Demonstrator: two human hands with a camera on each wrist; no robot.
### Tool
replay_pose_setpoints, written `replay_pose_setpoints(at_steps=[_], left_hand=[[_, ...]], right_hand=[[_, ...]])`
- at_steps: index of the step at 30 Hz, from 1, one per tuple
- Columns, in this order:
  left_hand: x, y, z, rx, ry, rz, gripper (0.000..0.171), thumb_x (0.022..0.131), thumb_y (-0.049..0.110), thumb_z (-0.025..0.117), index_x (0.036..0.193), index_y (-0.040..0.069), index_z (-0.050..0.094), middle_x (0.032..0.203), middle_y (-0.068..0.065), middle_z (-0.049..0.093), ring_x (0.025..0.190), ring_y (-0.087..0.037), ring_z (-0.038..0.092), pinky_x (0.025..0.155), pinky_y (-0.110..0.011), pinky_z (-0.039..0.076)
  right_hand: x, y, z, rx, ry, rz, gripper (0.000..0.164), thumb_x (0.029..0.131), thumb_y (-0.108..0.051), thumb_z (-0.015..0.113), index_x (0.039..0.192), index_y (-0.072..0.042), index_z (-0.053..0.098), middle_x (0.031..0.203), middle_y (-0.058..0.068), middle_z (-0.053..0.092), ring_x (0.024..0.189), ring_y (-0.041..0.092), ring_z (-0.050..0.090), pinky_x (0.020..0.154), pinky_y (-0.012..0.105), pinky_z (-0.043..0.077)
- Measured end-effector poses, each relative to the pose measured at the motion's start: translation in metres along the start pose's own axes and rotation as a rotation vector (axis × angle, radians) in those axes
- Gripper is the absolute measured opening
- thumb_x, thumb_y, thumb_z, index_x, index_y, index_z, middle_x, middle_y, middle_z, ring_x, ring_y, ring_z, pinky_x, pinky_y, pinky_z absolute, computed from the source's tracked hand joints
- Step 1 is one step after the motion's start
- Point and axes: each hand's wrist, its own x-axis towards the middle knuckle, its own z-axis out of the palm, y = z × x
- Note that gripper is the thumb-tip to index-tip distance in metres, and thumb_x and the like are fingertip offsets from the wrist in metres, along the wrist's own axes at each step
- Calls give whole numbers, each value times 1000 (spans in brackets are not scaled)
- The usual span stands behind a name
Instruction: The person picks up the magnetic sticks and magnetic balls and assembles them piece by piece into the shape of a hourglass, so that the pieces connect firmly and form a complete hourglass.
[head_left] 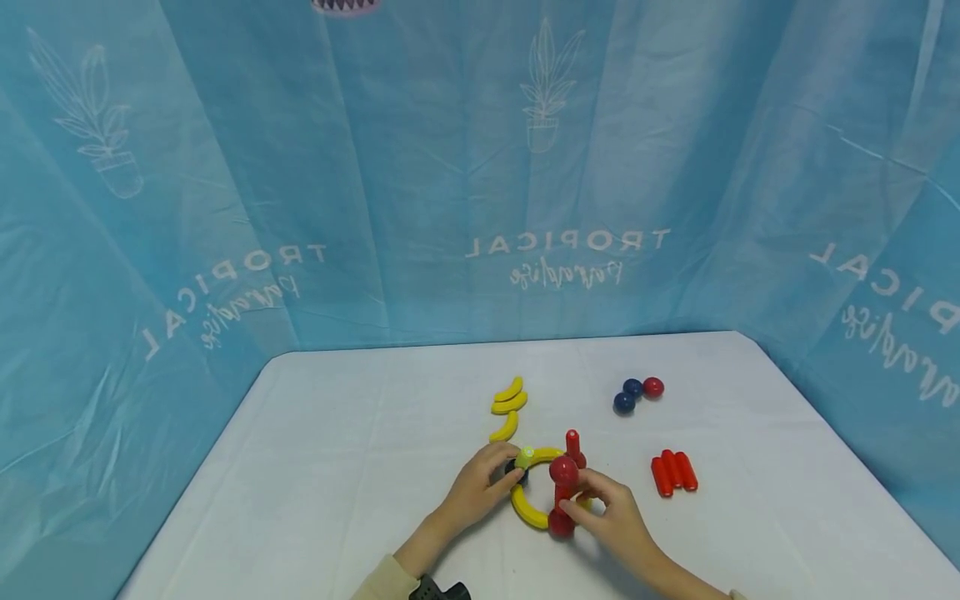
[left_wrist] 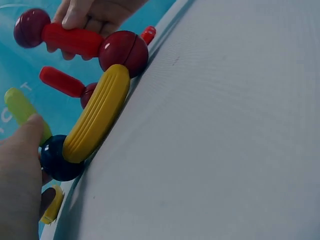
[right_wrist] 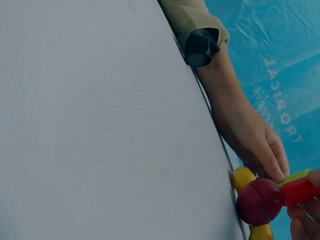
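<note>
A ring of curved yellow pieces (head_left: 529, 510) joined by balls lies on the table. My left hand (head_left: 480, 487) grips its dark blue ball (left_wrist: 61, 159), the thumb against the upright green rod (left_wrist: 26, 114). At the ring's near side, my right hand (head_left: 613, 515) pinches an upright red rod (left_wrist: 72, 40) between thumb and fingers. One red ball (head_left: 564, 471) tops this rod and another (right_wrist: 259, 201) sits at its base on the ring. A second red rod (left_wrist: 61, 81) stands on a red ball at the far side.
Beyond the ring lie several loose yellow curved pieces (head_left: 510, 407). Two blue balls (head_left: 624, 403) and a red ball (head_left: 653, 387) sit at the back right. Loose red rods (head_left: 674, 472) lie right of my right hand. Blue curtains (head_left: 450, 167) surround the white table (head_left: 360, 433).
</note>
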Motion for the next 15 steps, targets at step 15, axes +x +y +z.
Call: replay_pose_setpoints(at_steps=[15], left_hand=[[-1, 5, -2, 80, -44, 157, 20, 88, 29, 68, 104, 18, 67, 97, 7, 63, 91, -5, 55, 85, -23, 49]], right_hand=[[3, 3, 3, -23, 36, -44, 30, 81, -10, 74, 110, -9, 69, 97, -1, 70, 81, 1, 58, 74, 18, 53]])
